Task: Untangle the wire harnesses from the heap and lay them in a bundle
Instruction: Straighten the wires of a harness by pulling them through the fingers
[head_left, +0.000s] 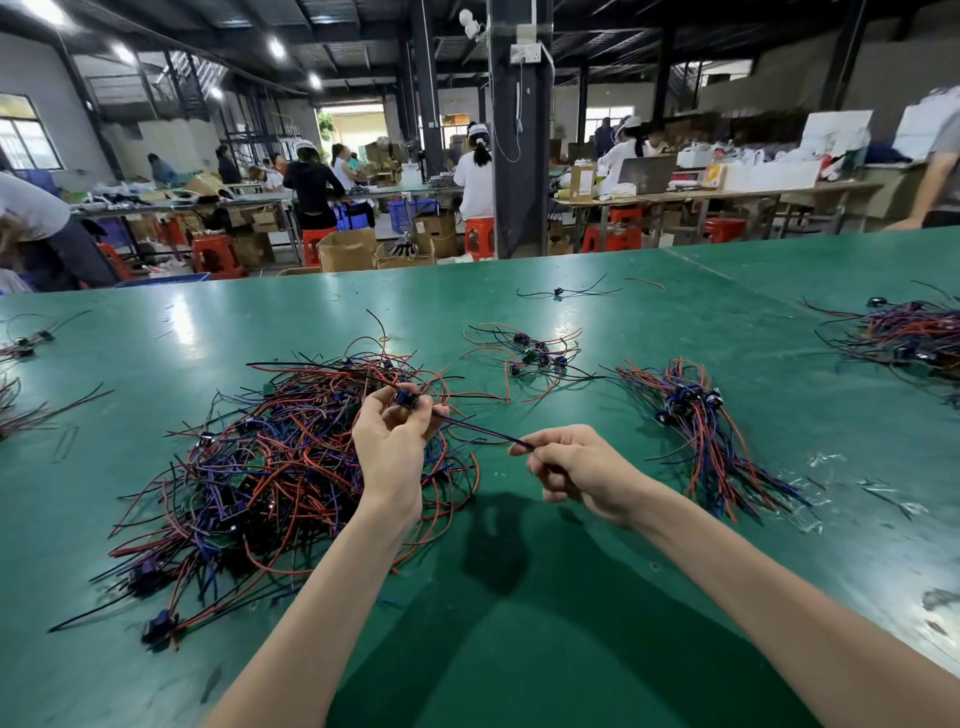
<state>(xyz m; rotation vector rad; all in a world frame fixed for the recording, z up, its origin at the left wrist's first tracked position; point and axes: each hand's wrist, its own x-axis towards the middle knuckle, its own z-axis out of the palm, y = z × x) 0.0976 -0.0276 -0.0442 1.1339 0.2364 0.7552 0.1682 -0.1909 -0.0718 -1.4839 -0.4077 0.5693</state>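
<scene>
Through the head camera I am looking down on a glossy green table (571, 623), and the heap (270, 467) is sprawling across it as a loose, springy nest of thin red, black and purple insulated wires with small dark blocky plugs caught among them.

My left hand (392, 441) is hovering over the heap's far right edge, palm towards me, its fingers curling in and pinching the small blue plastic connector (404, 399) of one harness (478, 428). That harness's slim wires are running taut in a straight line away from the heap to my right hand (576, 470), which is floating just right of the heap. Its thumb and forefinger are nipping the wire ends while the other fingers are folding loosely into the palm.

Further right of the heap, the bundle (701, 421) is lying flat. Its dark plugs are gathering at the far end and its red and purple tails are fanning towards me.

Beyond the heap, to its right, a small cluster (530, 356) of curly red wires and round dark plugs is resting. A lone harness (558, 292) is lying further beyond the heap.
</scene>
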